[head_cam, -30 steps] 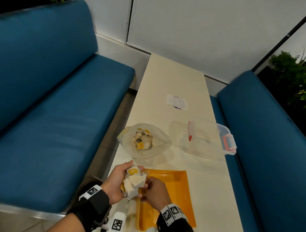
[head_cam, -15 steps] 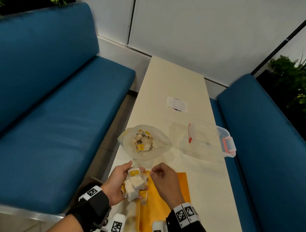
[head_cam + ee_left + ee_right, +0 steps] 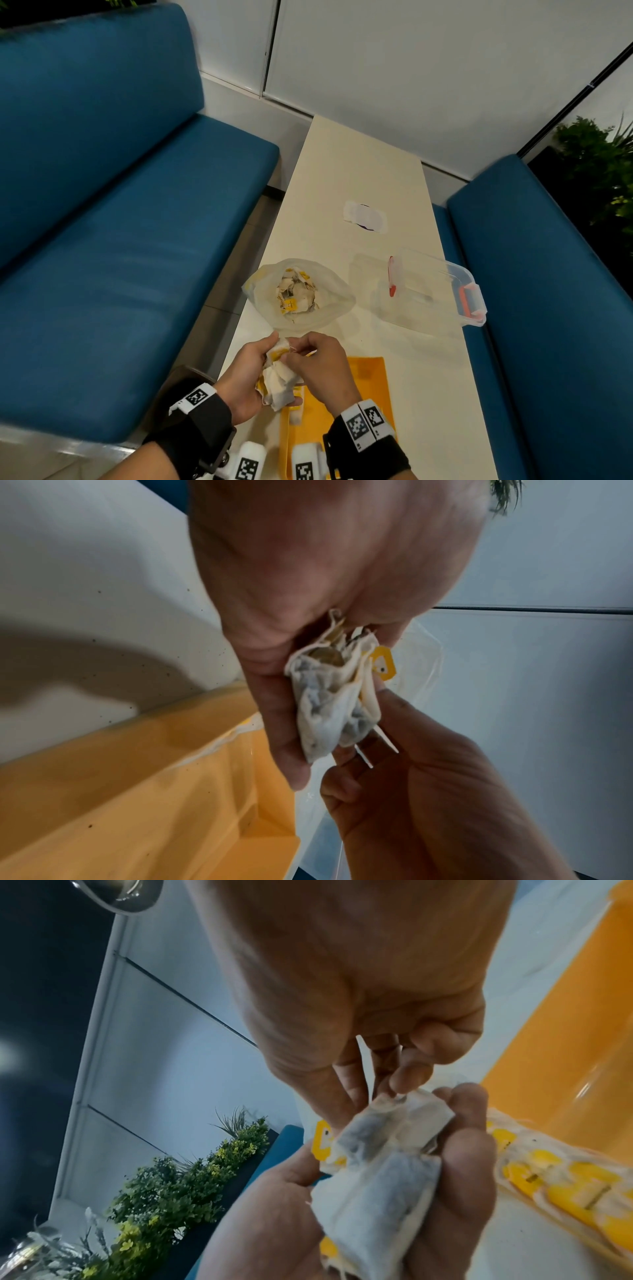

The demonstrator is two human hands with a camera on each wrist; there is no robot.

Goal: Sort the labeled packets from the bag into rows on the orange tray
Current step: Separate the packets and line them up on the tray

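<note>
The right hand (image 3: pixel 322 368) has moved from above the orange tray (image 3: pixel 368 383) back to the bundle of tea bags (image 3: pixel 278 382) and now pinches its top edge with thumb and fingertips. The left hand (image 3: pixel 245 377) grasps the bundle, fingers curled round it, above the near left corner of the tray. One packet (image 3: pixel 296 416) lies in the tray. The clear bag (image 3: pixel 298 296) of packets sits open on the worktop (image 3: pixel 359 164) just beyond the hands, left of a clear lidded container (image 3: pixel 428 291).
</note>
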